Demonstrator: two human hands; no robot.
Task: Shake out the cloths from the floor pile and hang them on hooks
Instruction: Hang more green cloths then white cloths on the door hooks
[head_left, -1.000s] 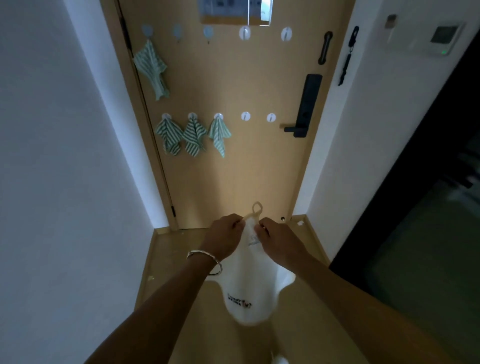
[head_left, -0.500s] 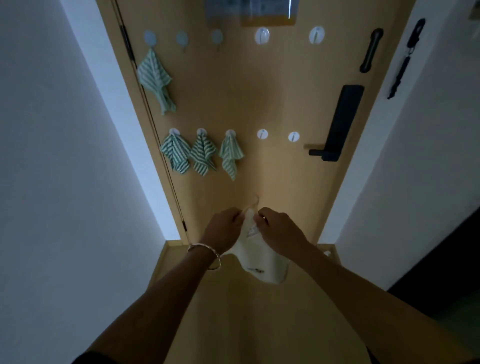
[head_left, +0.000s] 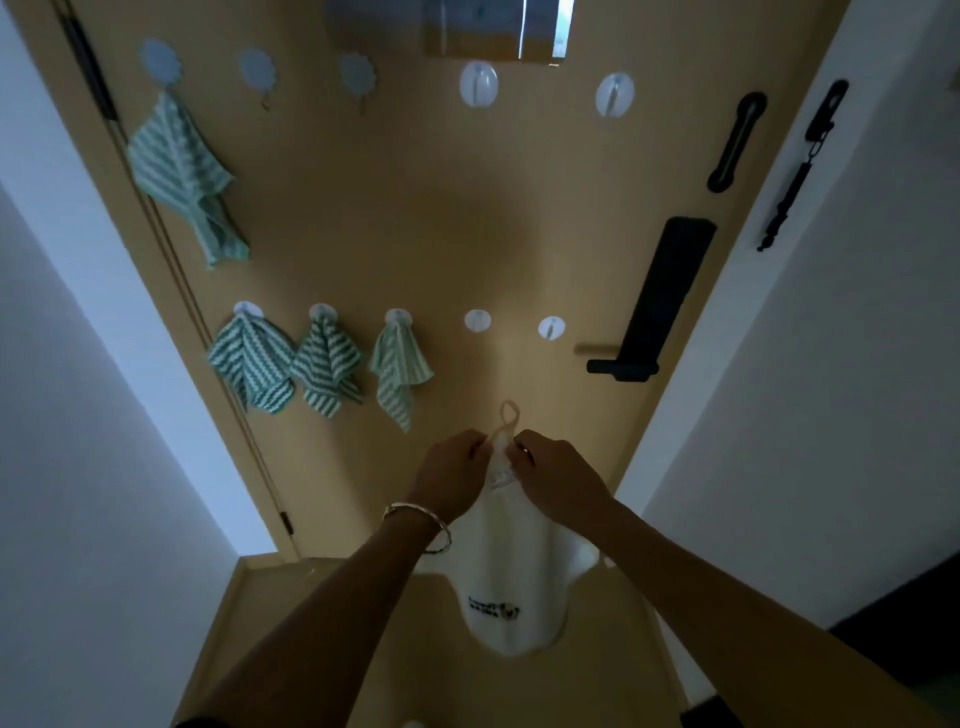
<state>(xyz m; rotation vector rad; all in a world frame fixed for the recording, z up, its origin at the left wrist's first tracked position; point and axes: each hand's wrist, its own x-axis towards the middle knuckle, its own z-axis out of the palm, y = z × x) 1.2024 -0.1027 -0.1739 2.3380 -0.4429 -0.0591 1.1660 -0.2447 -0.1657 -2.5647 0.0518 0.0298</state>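
Observation:
A white cloth (head_left: 511, 577) with a small dark print hangs in front of the door. My left hand (head_left: 451, 475) and my right hand (head_left: 556, 475) pinch its top corner from either side, and its hanging loop (head_left: 509, 415) stands up between them. Just above the loop, two bare white hooks (head_left: 477, 320) (head_left: 551, 328) sit in the lower row. Left of them, three green striped cloths (head_left: 252, 364) (head_left: 326, 366) (head_left: 397, 366) hang on hooks. A fourth striped cloth (head_left: 179, 169) hangs from the upper row's left hook. The floor pile is out of view.
The wooden door (head_left: 415, 208) has bare upper hooks (head_left: 257, 70) (head_left: 357, 75) (head_left: 478, 84) (head_left: 614, 94). A black lock with lever handle (head_left: 652, 312) sits at right. White walls (head_left: 78, 415) close in on both sides of the narrow entry.
I have stepped closer to the door and the view has tilted up. Both hands have carried the white cloth upward, its loop now just under the lower row of hooks.

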